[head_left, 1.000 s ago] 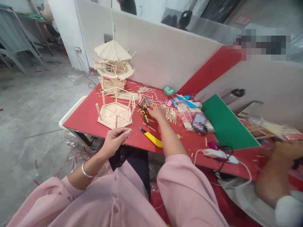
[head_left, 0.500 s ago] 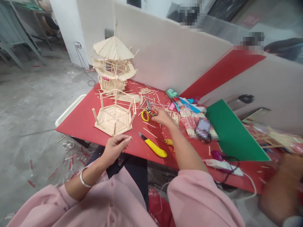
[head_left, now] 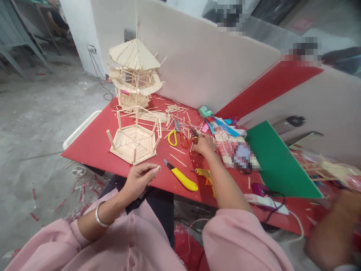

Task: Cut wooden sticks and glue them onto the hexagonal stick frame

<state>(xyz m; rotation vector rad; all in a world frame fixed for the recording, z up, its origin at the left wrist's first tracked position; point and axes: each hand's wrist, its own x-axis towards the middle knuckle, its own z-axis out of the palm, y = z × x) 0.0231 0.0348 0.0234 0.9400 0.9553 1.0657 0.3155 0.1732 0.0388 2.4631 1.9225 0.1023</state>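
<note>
Pale wood, ribbed, six-sided: that's the frame (head_left: 135, 145). I see the left hand (head_left: 138, 181) pinching a stubby stick (head_left: 159, 168); the right hand (head_left: 204, 144) touches pliers (head_left: 194, 136), grip unclear.

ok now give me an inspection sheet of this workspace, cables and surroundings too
Surface: red table strewn with loose sticks
Job's things: stick base with upright posts; roofed stick tower behind it
Clutter: scissors, yellow cutter, glue gun; scraps on the floor
Hands: left hand pinches a small stick piece; right hand touches the pliers, grip unclear
Cables: white cord by the power strip
Surroundings: white partition, green board, another person's blurred arm
</note>
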